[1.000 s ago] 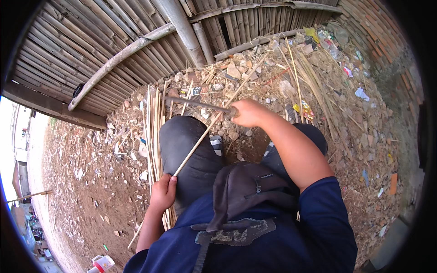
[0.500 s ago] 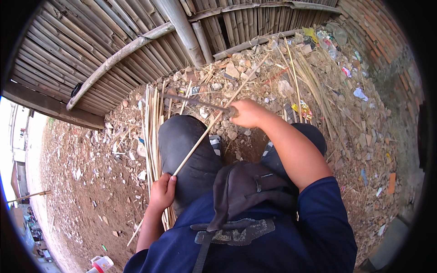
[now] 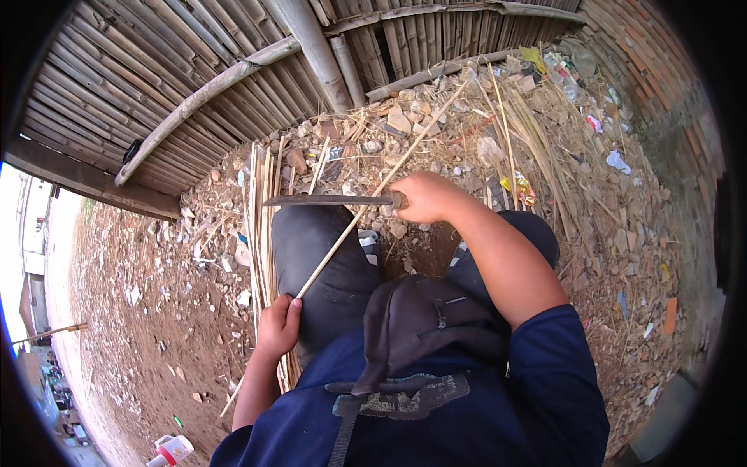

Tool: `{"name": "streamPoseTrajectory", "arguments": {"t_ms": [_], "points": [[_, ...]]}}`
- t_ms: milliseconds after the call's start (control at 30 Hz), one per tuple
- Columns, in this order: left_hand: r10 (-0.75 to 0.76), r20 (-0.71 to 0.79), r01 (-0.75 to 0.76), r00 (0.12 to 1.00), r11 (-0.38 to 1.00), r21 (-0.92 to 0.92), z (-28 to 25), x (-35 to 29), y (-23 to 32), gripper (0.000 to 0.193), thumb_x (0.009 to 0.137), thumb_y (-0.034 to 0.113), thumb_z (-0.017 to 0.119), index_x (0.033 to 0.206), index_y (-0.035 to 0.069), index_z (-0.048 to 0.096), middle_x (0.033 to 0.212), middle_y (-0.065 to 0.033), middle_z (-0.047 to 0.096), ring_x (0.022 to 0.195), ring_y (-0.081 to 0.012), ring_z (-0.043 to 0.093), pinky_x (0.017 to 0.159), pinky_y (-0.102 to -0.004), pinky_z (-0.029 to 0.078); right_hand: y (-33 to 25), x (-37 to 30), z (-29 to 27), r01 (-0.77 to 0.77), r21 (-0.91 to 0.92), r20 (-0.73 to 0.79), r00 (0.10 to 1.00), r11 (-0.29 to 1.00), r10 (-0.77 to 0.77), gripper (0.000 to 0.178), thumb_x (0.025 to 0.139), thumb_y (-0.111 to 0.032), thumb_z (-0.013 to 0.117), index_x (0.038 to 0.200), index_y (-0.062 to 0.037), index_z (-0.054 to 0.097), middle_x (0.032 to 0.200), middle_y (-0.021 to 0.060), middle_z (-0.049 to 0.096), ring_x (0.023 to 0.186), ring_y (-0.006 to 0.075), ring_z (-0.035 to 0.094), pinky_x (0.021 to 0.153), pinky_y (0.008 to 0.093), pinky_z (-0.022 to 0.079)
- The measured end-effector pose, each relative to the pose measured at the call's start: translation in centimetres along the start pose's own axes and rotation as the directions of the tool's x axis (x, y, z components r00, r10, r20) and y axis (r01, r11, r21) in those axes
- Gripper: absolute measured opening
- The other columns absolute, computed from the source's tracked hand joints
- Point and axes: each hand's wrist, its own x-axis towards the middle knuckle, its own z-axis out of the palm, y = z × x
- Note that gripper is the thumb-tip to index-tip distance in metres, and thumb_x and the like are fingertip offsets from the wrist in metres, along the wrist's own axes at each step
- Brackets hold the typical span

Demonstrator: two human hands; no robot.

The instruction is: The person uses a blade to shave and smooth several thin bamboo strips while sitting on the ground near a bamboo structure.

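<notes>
My left hand (image 3: pixel 278 325) is closed around a long, thin bamboo strip (image 3: pixel 336 247) beside my left knee. The strip slants up and away to the right, and its short tail sticks out behind the hand. In my right hand (image 3: pixel 420 196) is the handle of a machete (image 3: pixel 331 201), its long dark blade pointing left. The blade crosses the strip just left of the right fist; whether its edge bites in I cannot tell. A bundle of pale bamboo strips (image 3: pixel 261 233) lies along the outside of my left leg.
Rubble and dry straw cover the ground (image 3: pixel 156 335). A bamboo-slat wall (image 3: pixel 194 86) with a post (image 3: pixel 315 58) stands ahead, a brick wall (image 3: pixel 638 47) at right. More strips (image 3: pixel 537 140) lie far right. A clear container with a red part (image 3: pixel 173 449) sits at lower left.
The machete blade has swung, its tip coming down nearer my left knee, so it now lies almost level across the strip. My left hand keeps its place.
</notes>
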Motion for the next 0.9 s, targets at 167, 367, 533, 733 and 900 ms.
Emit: {"name": "streamPoseTrajectory", "arguments": {"t_ms": [167, 367, 533, 733, 900], "points": [[-0.001, 0.025, 0.003, 1.0, 0.999, -0.051, -0.2, 0.4, 0.5, 0.034, 0.103, 0.026, 0.057, 0.08, 0.001, 0.054, 0.06, -0.0162, 0.055, 0.053, -0.0287, 0.054, 0.054, -0.0411, 0.042, 5.7, 1.9, 0.5, -0.18, 0.171, -0.064, 0.979, 0.969, 0.193, 0.043, 0.081, -0.032, 0.076, 0.113, -0.0038, 0.069, 0.106, 0.0192, 0.071, 0.1, 0.0341, 0.068, 0.09, 0.0423, 0.053], [-0.055, 0.052, 0.056, 0.997, 0.998, -0.013, -0.4, 0.1, 0.7, 0.034, 0.103, 0.025, 0.057, 0.08, 0.001, 0.054, 0.06, -0.0167, 0.055, 0.053, -0.0274, 0.054, 0.055, -0.0412, 0.042, 2.5, 1.1, -0.5, -0.208, 0.156, -0.056, 0.974, 0.966, 0.218, 0.045, 0.081, -0.032, 0.074, 0.114, -0.0029, 0.069, 0.108, 0.0197, 0.071, 0.101, 0.0344, 0.068, 0.09, 0.0428, 0.054], [-0.025, 0.052, 0.026, 0.998, 0.999, -0.02, -0.5, 0.4, 0.5, 0.034, 0.103, 0.026, 0.057, 0.08, 0.001, 0.054, 0.06, -0.0162, 0.055, 0.053, -0.027, 0.054, 0.055, -0.0403, 0.042, 1.0, 0.8, -0.9, -0.058, 0.078, 0.167, 0.985, 0.995, 0.044, 0.038, 0.079, -0.032, 0.075, 0.107, -0.0074, 0.07, 0.104, 0.0201, 0.071, 0.101, 0.0348, 0.068, 0.087, 0.0439, 0.053], [-0.042, 0.084, 0.046, 0.996, 0.998, -0.041, -0.7, 0.4, 0.3, 0.034, 0.103, 0.026, 0.056, 0.08, 0.001, 0.055, 0.058, -0.014, 0.054, 0.053, -0.0251, 0.053, 0.054, -0.0388, 0.042, 5.8, 2.0, 0.8, -0.191, 0.138, -0.186, 0.959, 0.972, 0.215, 0.042, 0.081, -0.03, 0.076, 0.11, -0.0015, 0.067, 0.108, 0.0191, 0.071, 0.103, 0.0352, 0.067, 0.091, 0.0428, 0.053], [-0.048, 0.089, 0.052, 0.995, 0.998, -0.046, -0.8, 0.4, 0.5, 0.035, 0.103, 0.026, 0.056, 0.079, 0.001, 0.054, 0.058, -0.0132, 0.053, 0.052, -0.0232, 0.052, 0.054, -0.0383, 0.042, 0.2, -0.1, -0.8, -0.11, 0.047, -0.001, 0.994, 0.993, 0.11, 0.036, 0.081, -0.029, 0.075, 0.106, -0.0036, 0.069, 0.103, 0.019, 0.071, 0.098, 0.0341, 0.068, 0.085, 0.0428, 0.054]]}}
